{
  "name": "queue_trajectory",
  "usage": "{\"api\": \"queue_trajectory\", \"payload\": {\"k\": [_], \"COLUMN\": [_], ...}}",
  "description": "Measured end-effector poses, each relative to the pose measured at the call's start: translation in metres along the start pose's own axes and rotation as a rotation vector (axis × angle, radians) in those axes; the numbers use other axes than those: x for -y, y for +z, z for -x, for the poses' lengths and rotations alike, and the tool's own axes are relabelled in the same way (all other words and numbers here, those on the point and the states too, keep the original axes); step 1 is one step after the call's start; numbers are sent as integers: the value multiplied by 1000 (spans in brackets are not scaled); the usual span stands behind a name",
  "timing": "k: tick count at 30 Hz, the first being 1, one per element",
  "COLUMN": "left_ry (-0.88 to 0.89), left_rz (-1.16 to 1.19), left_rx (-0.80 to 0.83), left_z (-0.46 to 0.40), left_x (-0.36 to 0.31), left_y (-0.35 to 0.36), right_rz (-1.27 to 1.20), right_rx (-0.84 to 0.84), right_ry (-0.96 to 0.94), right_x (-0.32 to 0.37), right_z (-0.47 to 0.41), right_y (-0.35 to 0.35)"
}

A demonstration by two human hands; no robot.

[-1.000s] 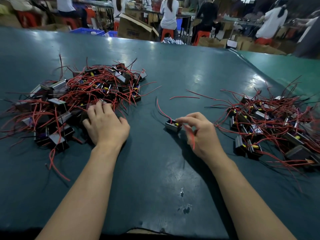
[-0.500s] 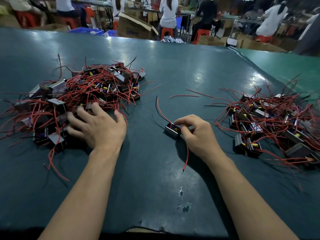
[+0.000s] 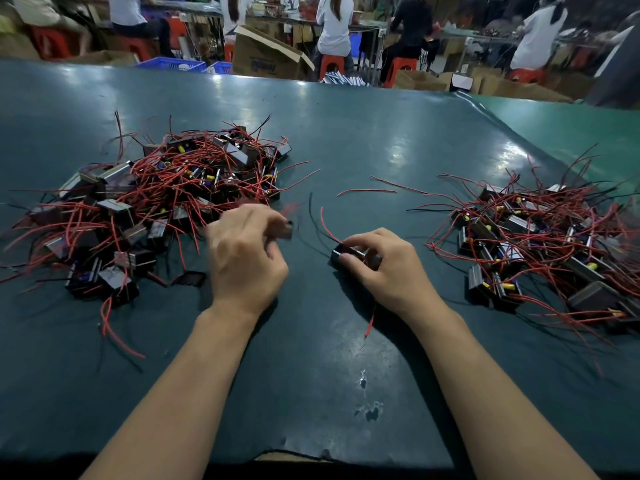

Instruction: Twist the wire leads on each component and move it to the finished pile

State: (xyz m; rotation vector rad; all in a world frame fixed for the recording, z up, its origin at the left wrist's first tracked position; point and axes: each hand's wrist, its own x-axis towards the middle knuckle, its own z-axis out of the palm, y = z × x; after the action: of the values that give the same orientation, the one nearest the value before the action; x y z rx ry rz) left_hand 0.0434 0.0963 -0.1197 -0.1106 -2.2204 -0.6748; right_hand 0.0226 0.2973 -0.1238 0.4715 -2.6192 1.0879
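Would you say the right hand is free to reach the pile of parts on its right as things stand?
Probably not yet: the right hand grips a black part. The table between it and the right pile holds only loose red wires.

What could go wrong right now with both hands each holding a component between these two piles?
1. The left hand is blurred in motion with a component pinched at its fingertips; its red leads may snag the left pile and drag others along.
2. The right hand grips a component whose red lead trails under the wrist, where it could get pinned and kinked.
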Motion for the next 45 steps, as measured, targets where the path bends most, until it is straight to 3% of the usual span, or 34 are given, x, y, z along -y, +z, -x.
{"api": "queue_trajectory", "payload": {"k": [3,5,7,11,16,19,24,27,31,36,45], "left_ry": [184,158,49,-191,-143,-248,-453,-478,-454,-439,-463], "left_rz": [258,398,499,603,370,396,476,523,424,577,796], "left_rx": [229,388,429,359,273,254,247,297,402,313,343], "left_z": [5,7,9,7,3,2,-2,-3,-2,-2,-4], "left_x": [-12,-15,-13,-8,-2,-2,-1,-1,-1,-4,-13], "left_y": [-2,-2,-1,4,9,10,13,13,16,13,7], "right_rz": [52,62,78,22,-102,-102,-160,-287,-498,-565,-659], "right_rx": [-85,-93,-78,-92,-17,55,-71,-123,-38,-35,9], "right_ry": [70,96,97,138,121,90,111,130,236,259,310], "right_x": [-2,-3,-2,-3,-1,0,1,1,3,5,9], "right_z": [-1,-1,0,-2,-2,-2,-3,-5,-4,-5,-4], "right_y": [-1,-1,-1,0,-1,0,1,-1,0,-2,-5]}}
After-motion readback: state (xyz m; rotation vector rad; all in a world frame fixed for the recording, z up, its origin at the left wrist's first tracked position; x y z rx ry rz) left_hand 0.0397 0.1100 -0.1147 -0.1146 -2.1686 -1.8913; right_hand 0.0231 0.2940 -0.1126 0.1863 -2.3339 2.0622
